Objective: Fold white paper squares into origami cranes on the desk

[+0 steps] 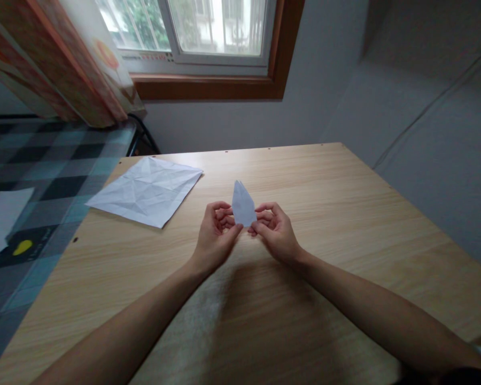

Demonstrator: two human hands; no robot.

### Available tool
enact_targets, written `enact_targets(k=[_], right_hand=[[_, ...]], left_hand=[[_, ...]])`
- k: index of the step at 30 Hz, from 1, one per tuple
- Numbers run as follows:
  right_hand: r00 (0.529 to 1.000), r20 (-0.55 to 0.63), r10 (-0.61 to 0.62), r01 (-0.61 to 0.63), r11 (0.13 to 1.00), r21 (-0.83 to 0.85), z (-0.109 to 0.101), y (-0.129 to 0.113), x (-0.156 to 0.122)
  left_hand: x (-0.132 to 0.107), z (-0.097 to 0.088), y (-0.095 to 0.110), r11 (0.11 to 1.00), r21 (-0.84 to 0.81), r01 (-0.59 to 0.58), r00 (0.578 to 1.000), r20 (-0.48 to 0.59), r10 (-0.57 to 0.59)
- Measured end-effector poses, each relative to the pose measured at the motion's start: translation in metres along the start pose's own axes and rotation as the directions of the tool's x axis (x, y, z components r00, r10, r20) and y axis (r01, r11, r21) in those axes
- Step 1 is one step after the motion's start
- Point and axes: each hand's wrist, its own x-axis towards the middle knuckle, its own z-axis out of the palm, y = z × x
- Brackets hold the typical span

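A small folded piece of white paper (243,205), pointed at the top, stands upright between both hands just above the wooden table (328,214). My left hand (215,235) pinches its lower left edge with thumb and fingers. My right hand (273,230) pinches its lower right edge the same way. Both hands sit near the middle of the table, fingers curled.
A creased, unfolded white paper sheet (146,190) lies flat on the table's far left. A bed with a checked cover (44,182) adjoins the table's left side, with a white sheet (2,219) on it. A curtain (64,64), window and walls stand behind.
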Motion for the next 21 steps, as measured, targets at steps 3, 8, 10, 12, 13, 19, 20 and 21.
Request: enact_targets(k=[3, 8, 10, 12, 13, 19, 20, 21], right_hand=[[1.000, -0.013, -0.019, 0.019, 0.999, -0.046, 0.000, 0.001, 0.000], [0.998, -0.008, -0.066, 0.065, 0.992, -0.111, -0.002, 0.005, -0.001], [0.994, -0.001, -0.112, 0.111, 0.986, -0.128, -0.002, 0.005, -0.001], [0.992, -0.013, -0.125, 0.122, 0.982, -0.148, -0.003, 0.005, -0.001], [0.993, -0.023, -0.117, 0.112, 0.981, -0.159, -0.003, 0.004, 0.000], [0.987, -0.045, -0.155, 0.143, 0.970, -0.198, -0.005, 0.005, -0.001], [0.985, -0.037, -0.171, 0.160, 0.966, -0.204, -0.005, 0.006, -0.001], [0.982, -0.030, -0.187, 0.176, 0.962, -0.209, -0.006, 0.007, -0.001]], left_hand=[[0.000, -0.001, -0.003, 1.000, 0.005, 0.003, 1.000, 0.020, -0.003], [0.000, -0.003, -0.007, 0.996, 0.034, -0.077, 0.996, 0.053, 0.075], [0.000, -0.002, -0.005, 0.994, 0.067, -0.091, 0.995, 0.049, 0.088], [-0.001, -0.002, -0.003, 0.992, 0.097, -0.083, 0.996, 0.050, 0.079], [-0.001, -0.001, -0.001, 0.991, 0.109, -0.076, 0.996, 0.054, 0.071], [-0.003, -0.003, 0.006, 0.993, 0.099, -0.061, 0.994, 0.095, 0.052], [-0.003, -0.003, 0.007, 0.993, 0.096, -0.063, 0.993, 0.103, 0.053], [-0.004, -0.003, 0.007, 0.993, 0.099, -0.061, 0.993, 0.111, 0.050]])
